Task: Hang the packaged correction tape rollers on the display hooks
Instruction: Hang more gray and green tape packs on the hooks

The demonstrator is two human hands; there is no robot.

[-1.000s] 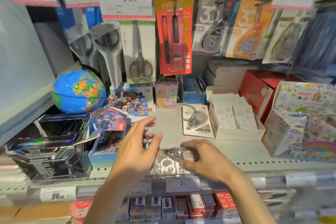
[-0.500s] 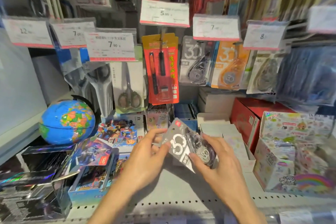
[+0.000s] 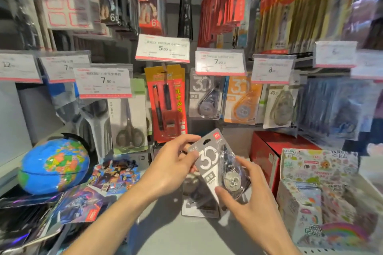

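The grey shelf [image 3: 165,232] was in a shop, with lots of packs hanging on hooks above it under white price tags [image 3: 163,48]. A blue globe [image 3: 54,166] sat on the left, and a red box [image 3: 269,151] stood on the right. Another tape pack [image 3: 196,198] lay flat on the shelf. Both hands were up in front of the shelf, close together. The left hand [image 3: 172,168] pinched the top left edge of the grey correction tape pack [image 3: 219,165] with its thumb and fingers. The right hand [image 3: 248,196] gripped the pack's bottom right side, thumb on the front. The pack was tilted and stayed below the hanging grey tape packs [image 3: 204,97].
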